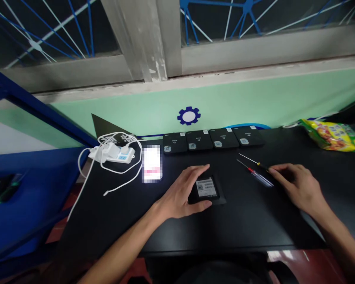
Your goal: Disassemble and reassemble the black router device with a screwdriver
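Note:
A flat black square device with a white printed label (206, 188) lies on the black table. My left hand (185, 193) is around its left side, with thumb and fingers stretched apart; the thumb is by the near edge, and I cannot tell whether it presses on the device. To the right, my right hand (298, 185) has its fingertips closed on the handle of a black and yellow screwdriver (260, 165), whose thin shaft points to the back left. Beside it lies a second screwdriver (258, 176), with a red collar and a clear handle.
Several black boxes (199, 140) stand in a row along the wall. A lit phone (152, 163), its screen blurred out, lies left of my left hand. A white power strip (118, 153) with tangled cable is at the far left. A yellow-green snack bag (334, 136) is at the back right.

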The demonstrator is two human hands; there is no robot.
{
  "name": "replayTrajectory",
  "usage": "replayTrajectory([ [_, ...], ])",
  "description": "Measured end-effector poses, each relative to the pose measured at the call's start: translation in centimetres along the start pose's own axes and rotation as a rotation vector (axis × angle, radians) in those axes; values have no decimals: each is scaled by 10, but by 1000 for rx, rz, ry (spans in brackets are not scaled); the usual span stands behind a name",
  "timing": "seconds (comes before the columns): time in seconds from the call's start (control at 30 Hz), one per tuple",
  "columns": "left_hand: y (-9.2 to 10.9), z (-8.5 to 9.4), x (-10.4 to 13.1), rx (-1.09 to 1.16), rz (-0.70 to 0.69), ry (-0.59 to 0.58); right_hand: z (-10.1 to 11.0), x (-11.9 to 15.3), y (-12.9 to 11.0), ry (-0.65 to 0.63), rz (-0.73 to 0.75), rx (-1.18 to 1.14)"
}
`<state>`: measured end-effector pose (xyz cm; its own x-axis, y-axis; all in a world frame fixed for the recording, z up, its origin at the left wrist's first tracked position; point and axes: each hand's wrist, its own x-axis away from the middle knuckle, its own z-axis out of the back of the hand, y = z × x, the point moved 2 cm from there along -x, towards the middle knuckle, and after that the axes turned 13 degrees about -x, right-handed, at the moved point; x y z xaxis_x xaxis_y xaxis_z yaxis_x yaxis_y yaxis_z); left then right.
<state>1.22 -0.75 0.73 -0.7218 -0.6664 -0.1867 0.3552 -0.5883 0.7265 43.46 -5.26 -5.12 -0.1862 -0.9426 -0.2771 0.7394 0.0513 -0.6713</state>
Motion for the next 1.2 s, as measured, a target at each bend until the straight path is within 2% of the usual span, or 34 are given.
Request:
replayTrajectory([
  [0.1,7,-3,-1,46,-27,42,3,-4,6,-9,-18,-73],
  [0.2,10,-7,-3,60,-36,68,11,-9,-2,21,-150,-251],
  [0.33,6,-11,-2,-4,-16,110,22,-13,-36,192,-185,-514],
  [0.4,4,-13,-2,-55,-13,120,20,-15,-57,326,-217,-757],
  [0.43,3,-15,-1,-80,-15,122,17,-18,-68,374,-226,-915],
  [0.47,3,-16,-1,-105,-17,125,13,-21,-79,388,-215,-970],
  [0.57,1,-18,-2,-177,-17,126,-3,-37,-118,292,-227,-1060],
  [0.67,-1,-18,-3,-232,1,109,-18,-54,-161,101,-200,-1172],
  [0.73,-2,-18,-3,-255,5,86,-28,-62,-188,-84,-190,-1338],
  [0.83,-4,-19,-2,-282,-1,54,-43,-71,-215,-252,-255,-1543],
  [0.9,-5,-20,-2,-300,8,45,-53,-74,-222,-315,-283,-1664],
  [1.0,-6,-23,-2,-321,22,41,-66,-76,-219,-379,-318,-1779],
  [1.2,-6,-25,1,-345,21,0,-77,-77,-199,-379,-389,-1892],
])
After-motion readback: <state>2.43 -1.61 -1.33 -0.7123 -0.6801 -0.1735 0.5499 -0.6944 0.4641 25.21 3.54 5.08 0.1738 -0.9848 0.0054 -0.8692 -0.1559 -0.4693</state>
